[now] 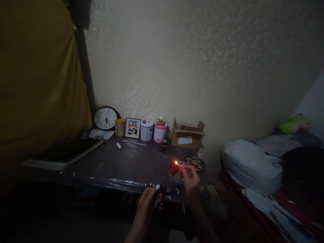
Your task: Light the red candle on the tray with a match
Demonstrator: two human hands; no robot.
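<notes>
I see a dim room with a dark table (121, 165) against a pale wall, under clear plastic. Along the wall stand a round clock (105, 118), a framed panda picture (133, 128), two tubs and an open cardboard box (186, 135). Near the table's right edge sits a round tray (174, 174) holding a red candle (174, 166). My right hand (190, 178) pinches a burning match (178, 164), its flame touching the candle. My left hand (149, 199), lower, is closed around a small matchbox (158, 187).

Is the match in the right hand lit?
Yes, the match pinched in the right hand shows a small flame at its tip.
</notes>
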